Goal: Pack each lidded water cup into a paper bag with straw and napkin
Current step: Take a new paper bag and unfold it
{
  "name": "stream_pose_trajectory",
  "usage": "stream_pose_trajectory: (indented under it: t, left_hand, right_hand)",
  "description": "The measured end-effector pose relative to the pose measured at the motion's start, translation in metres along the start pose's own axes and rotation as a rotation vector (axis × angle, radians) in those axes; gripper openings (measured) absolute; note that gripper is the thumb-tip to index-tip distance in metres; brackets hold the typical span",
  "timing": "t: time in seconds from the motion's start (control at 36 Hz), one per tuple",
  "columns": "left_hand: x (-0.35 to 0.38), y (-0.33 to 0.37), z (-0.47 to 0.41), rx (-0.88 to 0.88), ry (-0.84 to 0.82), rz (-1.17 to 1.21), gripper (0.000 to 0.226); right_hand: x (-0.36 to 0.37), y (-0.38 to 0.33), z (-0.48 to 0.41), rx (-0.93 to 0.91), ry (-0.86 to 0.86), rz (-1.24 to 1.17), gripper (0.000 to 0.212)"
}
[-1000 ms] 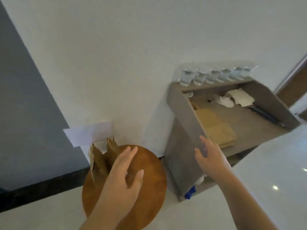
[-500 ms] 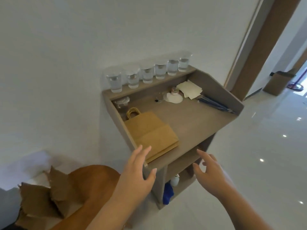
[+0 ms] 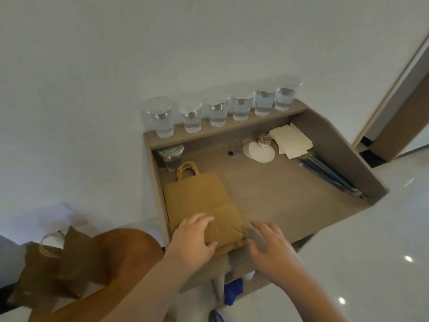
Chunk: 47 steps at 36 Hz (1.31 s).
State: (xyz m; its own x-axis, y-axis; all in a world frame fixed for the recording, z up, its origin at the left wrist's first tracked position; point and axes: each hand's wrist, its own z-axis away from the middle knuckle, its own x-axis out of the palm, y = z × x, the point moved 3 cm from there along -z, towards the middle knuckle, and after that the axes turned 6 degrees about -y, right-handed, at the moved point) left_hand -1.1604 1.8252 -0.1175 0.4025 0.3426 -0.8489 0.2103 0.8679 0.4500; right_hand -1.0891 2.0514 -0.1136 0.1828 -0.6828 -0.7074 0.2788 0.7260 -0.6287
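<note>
A stack of flat brown paper bags with twisted handles lies at the left of the grey desk, its near end hanging over the front edge. My left hand rests on that near end, fingers on top and thumb at the edge. My right hand, blurred and spread, hovers just right of the bags, holding nothing. Several lidded water cups line the top ledge. One more cup stands behind the bags. Napkins and dark straws lie at the right.
A white round disc and a small jar sit near the napkins. A round wooden stool at the lower left carries opened paper bags. A lower shelf holds a blue thing. A doorway is at the right.
The view swung from the stool to the desk. Both hands moved forward: the left landed on the near end of the bag stack, the right came up beside it.
</note>
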Motion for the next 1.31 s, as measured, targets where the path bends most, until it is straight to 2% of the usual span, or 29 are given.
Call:
stream_pose_trajectory:
  t: [0.08,0.14,0.19,0.28,0.39,0.44,0.5,0.58,0.69,0.86,0.92,0.97,1.03,1.08,1.17,1.22,1.25,1.31]
  left_hand:
    - [0.003,-0.008,-0.036,-0.097,-0.035,-0.063,0.092]
    - [0.004,-0.011,-0.059,-0.184,-0.07,-0.119,0.097]
    - [0.004,-0.008,-0.079,-0.248,-0.129,-0.208,0.085]
    - [-0.004,0.004,-0.101,-0.262,-0.246,-0.273,0.056]
    - [-0.029,0.022,-0.108,-0.095,-0.36,-0.226,0.023]
    - [-0.046,0.031,-0.104,-0.017,-0.391,-0.197,0.023]
    - [-0.063,0.042,-0.1,0.049,-0.368,-0.167,0.024]
    - [-0.087,0.064,-0.092,0.141,-0.277,-0.122,0.021]
    - [-0.101,0.09,-0.083,0.225,-0.212,-0.139,0.023]
    - [-0.087,0.123,-0.082,0.223,-0.202,-0.184,0.02]
    - [-0.071,0.135,-0.086,0.231,-0.135,-0.212,0.024]
    - [-0.056,0.146,-0.095,0.189,-0.098,-0.213,0.025]
    - [-0.043,0.152,-0.106,0.108,-0.106,-0.051,0.025]
    - [-0.041,0.157,-0.116,0.022,-0.102,0.231,0.036]
    - [-0.051,0.172,-0.12,-0.092,0.16,0.753,0.07]
    - [-0.058,0.183,-0.122,-0.188,0.366,1.188,0.103]
    - [-0.063,0.188,-0.123,-0.202,0.421,1.387,0.118]
    - [-0.075,0.204,-0.125,-0.178,0.474,1.698,0.133]
  right_hand:
    - [-0.005,0.006,-0.022,0.05,-0.061,0.053,0.061]
    - [-0.014,0.009,-0.035,0.078,-0.079,0.089,0.062]
    - [-0.026,0.014,-0.049,0.099,-0.086,0.116,0.061]
    - [-0.045,0.02,-0.072,0.113,-0.095,0.136,0.058]
    - [-0.065,0.023,-0.103,0.19,-0.074,-0.034,0.035]
    - [-0.071,0.019,-0.118,0.235,-0.07,-0.137,0.023]
    - [-0.076,0.01,-0.134,0.251,-0.1,-0.209,0.032]
    - [-0.083,-0.006,-0.153,0.297,-0.229,-0.405,0.051]
    - [-0.094,-0.024,-0.179,0.301,-0.399,-0.523,0.066]
    - [-0.124,-0.031,-0.224,0.233,-0.671,-0.74,0.048]
    - [-0.137,-0.03,-0.235,0.161,-0.721,-0.703,0.043]
    - [-0.153,-0.028,-0.243,0.07,-0.716,-0.559,0.034]
    - [-0.171,-0.028,-0.248,-0.065,-0.702,-0.337,0.037]
    - [-0.193,-0.028,-0.25,-0.21,-0.646,-0.168,0.04]
    - [-0.22,-0.028,-0.245,-0.408,-0.633,-0.135,0.017]
    - [-0.235,-0.03,-0.236,-0.526,-0.684,-0.153,0.014]
    - [-0.245,-0.031,-0.229,-0.606,-0.691,-0.145,0.017]
    - [-0.266,-0.025,-0.214,-0.782,-0.643,-0.18,0.042]
